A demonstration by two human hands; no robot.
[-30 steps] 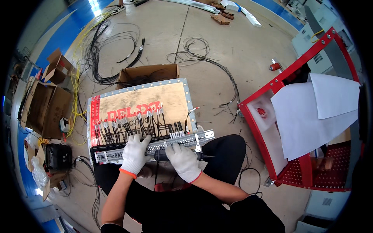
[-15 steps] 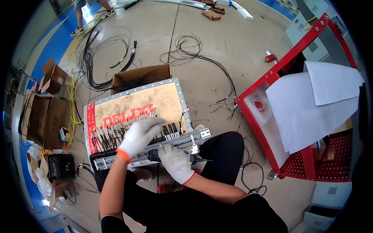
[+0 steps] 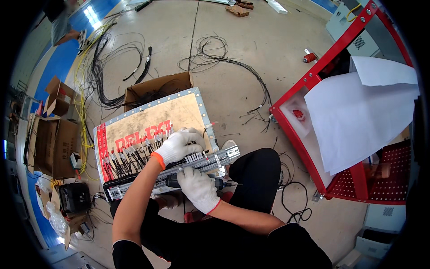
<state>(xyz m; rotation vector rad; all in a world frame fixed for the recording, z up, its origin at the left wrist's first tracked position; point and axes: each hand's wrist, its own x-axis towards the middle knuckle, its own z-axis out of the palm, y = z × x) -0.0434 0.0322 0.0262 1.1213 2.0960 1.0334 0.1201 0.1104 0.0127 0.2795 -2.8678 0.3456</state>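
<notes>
My left hand (image 3: pixel 181 145), in a white glove with an orange cuff, is over the right end of a row of black wires (image 3: pixel 130 161) with pale end sleeves. Its fingers are curled; whatever lies between them is hidden. A metal rail with a row of terminal blocks (image 3: pixel 210 162) lies slantwise along the near edge of a cardboard-topped box (image 3: pixel 179 105), across my lap. My right hand (image 3: pixel 197 190), gloved with a red cuff, is wrapped round a dark power screwdriver (image 3: pixel 172 180). Its bit points right, away from the rail, near my knee.
Behind the box stands an open carton (image 3: pixel 181 80) with black cables. Loose cable bundles (image 3: pixel 101 85) lie on the floor. A red metal frame (image 3: pixel 295 157) with white sheets (image 3: pixel 358 116) stands at right. Cartons (image 3: pixel 56 143) and a black case (image 3: pixel 74 197) are at left. A person walks far left.
My left hand has moved right along the wires and its fingers have curled. My right hand still holds the screwdriver, almost in place. The person at far left has shifted.
</notes>
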